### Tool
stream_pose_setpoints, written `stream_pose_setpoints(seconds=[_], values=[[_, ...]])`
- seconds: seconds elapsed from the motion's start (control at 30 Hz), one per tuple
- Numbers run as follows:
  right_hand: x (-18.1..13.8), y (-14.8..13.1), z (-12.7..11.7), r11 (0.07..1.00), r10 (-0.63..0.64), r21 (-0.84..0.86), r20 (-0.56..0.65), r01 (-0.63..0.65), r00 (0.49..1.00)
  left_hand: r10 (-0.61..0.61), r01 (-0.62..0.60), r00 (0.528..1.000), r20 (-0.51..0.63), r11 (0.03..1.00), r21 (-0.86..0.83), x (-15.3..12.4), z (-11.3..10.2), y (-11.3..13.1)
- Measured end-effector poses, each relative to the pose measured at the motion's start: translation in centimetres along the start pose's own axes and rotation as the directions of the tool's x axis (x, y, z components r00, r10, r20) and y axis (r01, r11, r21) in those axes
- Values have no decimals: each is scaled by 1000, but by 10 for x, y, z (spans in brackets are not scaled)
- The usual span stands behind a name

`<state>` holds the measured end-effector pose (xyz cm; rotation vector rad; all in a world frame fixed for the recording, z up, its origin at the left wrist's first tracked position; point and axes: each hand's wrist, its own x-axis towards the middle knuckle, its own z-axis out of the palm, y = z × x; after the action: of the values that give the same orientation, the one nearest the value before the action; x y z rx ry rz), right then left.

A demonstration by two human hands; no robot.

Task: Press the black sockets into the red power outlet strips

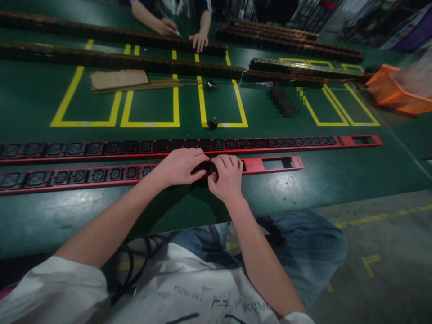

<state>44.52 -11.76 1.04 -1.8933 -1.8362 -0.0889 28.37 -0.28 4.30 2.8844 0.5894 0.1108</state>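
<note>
Two long red power strips lie side by side on the green table. The near strip (pixel 270 164) is lined with black sockets and has an open cut-out toward its right end. My left hand (pixel 180 165) rests on this strip with fingers curled down over its sockets. My right hand (pixel 227 176) sits beside it, fingers bent and pressed onto the same strip. Whatever is under the fingertips is hidden. The far red strip (pixel 361 141) runs parallel just behind, untouched.
Yellow taped rectangles (pixel 151 123) mark the table. Two small black round parts (pixel 213 122) lie there, with a cardboard piece (pixel 118 79). Dark long strips (pixel 135 63) lie further back, where another person's hands (pixel 199 41) work. An orange bin (pixel 391 90) stands at right.
</note>
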Motion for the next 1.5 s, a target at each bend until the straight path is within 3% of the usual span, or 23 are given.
stream_pose_setpoints(seconds=[0.27, 0.6, 0.67, 0.8, 0.9, 1.0, 1.07, 1.23, 1.5], values=[[-33, -3, 3, 1000, -9, 11, 76, 8, 997, 40, -41, 999, -36, 999, -29, -1, 3, -3], [-34, -5, 2, 1000, -14, 1, 78, 14, 997, 135, -146, 980, -144, 987, -66, -2, 9, -10], [-35, -6, 0, 1000, -14, 6, 86, 14, 996, 71, -80, 969, -236, 996, -27, -3, -1, -13], [-36, -6, -1, 1000, -14, 26, 72, 12, 997, -215, 262, 881, -421, 963, 56, 0, -27, -43], [-36, -5, -1, 999, -17, 31, 47, 15, 999, -396, 449, 855, -335, 888, 96, 7, -32, -76], [-36, -5, 0, 999, -15, 47, 34, 13, 999, -368, 373, 926, -80, 926, 56, 17, -19, -97], [-36, -5, 0, 998, -13, 65, 36, 11, 999, -322, 322, 947, -6, 946, 29, 24, -8, -103], [-36, -5, 1, 996, -23, 84, 23, 21, 999, -368, 365, 930, -22, 928, -76, 57, 6, -101], [-38, -4, -2, 994, -29, 102, 21, 27, 999, -209, 193, 976, -64, 962, -191, 129, 14, -78]])
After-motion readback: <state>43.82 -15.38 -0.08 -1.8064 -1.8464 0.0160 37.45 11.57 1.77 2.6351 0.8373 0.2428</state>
